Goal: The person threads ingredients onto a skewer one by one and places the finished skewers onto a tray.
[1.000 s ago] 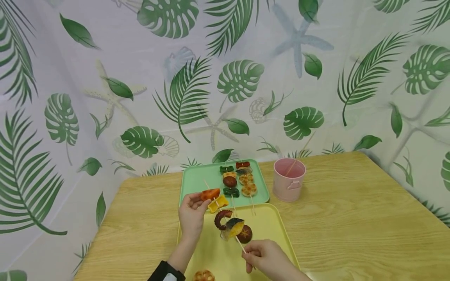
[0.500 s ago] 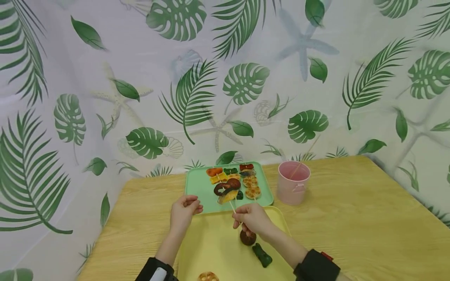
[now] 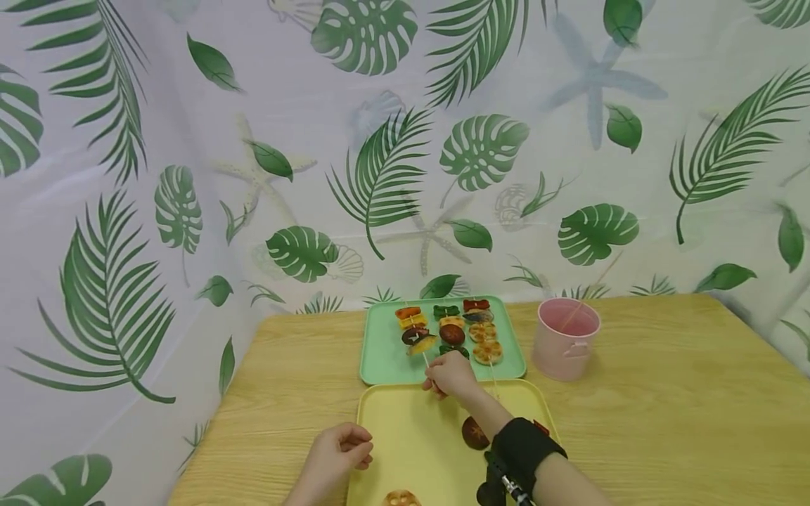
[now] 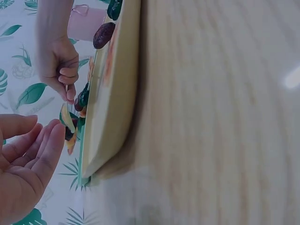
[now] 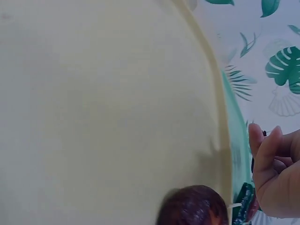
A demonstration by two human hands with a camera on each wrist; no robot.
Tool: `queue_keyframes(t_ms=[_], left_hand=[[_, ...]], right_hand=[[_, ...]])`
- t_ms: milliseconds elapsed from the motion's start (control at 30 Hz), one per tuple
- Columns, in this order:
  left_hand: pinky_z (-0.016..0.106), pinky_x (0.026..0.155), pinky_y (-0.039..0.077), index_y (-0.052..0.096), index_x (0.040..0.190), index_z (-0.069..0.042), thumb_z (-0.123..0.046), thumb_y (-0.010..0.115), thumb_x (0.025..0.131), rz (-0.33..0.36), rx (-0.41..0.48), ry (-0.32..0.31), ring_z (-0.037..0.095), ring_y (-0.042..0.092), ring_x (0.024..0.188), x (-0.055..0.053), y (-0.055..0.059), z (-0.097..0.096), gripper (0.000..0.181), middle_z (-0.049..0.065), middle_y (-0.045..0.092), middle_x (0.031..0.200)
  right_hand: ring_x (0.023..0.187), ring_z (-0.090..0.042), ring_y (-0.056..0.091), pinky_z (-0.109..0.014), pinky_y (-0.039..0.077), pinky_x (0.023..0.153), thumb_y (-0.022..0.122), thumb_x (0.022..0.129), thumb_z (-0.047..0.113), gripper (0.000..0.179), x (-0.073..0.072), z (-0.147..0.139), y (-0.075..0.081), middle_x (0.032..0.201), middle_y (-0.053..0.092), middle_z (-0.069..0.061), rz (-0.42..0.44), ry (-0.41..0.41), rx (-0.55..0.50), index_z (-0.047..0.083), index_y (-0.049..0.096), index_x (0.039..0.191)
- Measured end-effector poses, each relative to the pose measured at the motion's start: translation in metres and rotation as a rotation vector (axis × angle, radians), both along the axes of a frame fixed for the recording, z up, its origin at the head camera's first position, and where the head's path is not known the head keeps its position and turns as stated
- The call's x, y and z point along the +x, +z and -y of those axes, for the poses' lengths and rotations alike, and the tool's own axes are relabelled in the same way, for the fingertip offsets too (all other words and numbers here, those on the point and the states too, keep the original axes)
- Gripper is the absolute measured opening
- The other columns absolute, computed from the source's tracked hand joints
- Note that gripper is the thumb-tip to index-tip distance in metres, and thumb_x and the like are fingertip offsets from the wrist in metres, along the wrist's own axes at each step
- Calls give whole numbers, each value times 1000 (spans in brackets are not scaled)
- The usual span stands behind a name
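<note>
My right hand [image 3: 451, 374] pinches the bare stick end of a food skewer [image 3: 421, 344] over the left part of the green tray [image 3: 377, 360]. An orange piece, a yellow piece, a dark curled tentacle-like piece and a yellow-and-dark piece are threaded on it. Whether the skewer rests fully on the tray, I cannot tell. Beside it on the tray lie two other skewers, one with a brown mushroom [image 3: 452, 334], one with round golden slices [image 3: 487, 352]. My left hand [image 3: 338, 457], fingers loosely bent and holding nothing, hovers by the left edge of the yellow tray [image 3: 405, 414].
On the yellow tray are a loose mushroom [image 3: 474, 433] and a round golden slice [image 3: 401, 498]; my right forearm crosses above it. A pink bucket [image 3: 565, 344] with a thin stick [image 3: 591, 292] stands right of the green tray. A leaf-print cloth [image 3: 405, 176] hangs behind the table.
My right hand has carried the skewer forward from above the yellow tray to the green tray. My left hand has let go of the skewer and drawn back toward me.
</note>
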State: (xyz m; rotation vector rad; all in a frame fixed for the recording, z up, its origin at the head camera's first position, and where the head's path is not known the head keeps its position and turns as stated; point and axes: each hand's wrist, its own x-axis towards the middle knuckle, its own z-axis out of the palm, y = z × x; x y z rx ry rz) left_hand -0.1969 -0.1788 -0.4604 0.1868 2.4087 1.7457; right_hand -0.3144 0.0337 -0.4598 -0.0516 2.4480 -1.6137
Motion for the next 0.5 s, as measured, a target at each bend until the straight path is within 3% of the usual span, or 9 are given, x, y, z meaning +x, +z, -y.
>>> queue_keyframes(t_ms=[100,233,500], left_hand=[[33,62,54,58,94,14,-1,59,87,20,7,14,22,63,69,4,-2,2,16,11,63,79],[32,61,54,59,93,13,-1,60,86,27,12,9,20,62,67,5,-5,-2,16,10,62,77],[23,57,46,65,85,1,-6,66,83,-77,-210,-200,9,56,62,8,-14,-19,8,0,61,72]], right_hand=[[38,-8,44,-27,50,46,52,89,1,20,-1,6,-6,59,63,-10,4,-11,27,-10,68,94],[38,-8,45,-27,49,46,53,89,-1,18,0,14,-10,57,61,-10,44,-28,-35,-13,67,89],[35,-10,52,-32,53,49,57,85,-3,23,7,19,-21,43,48,-2,19,-34,-67,-10,64,64]])
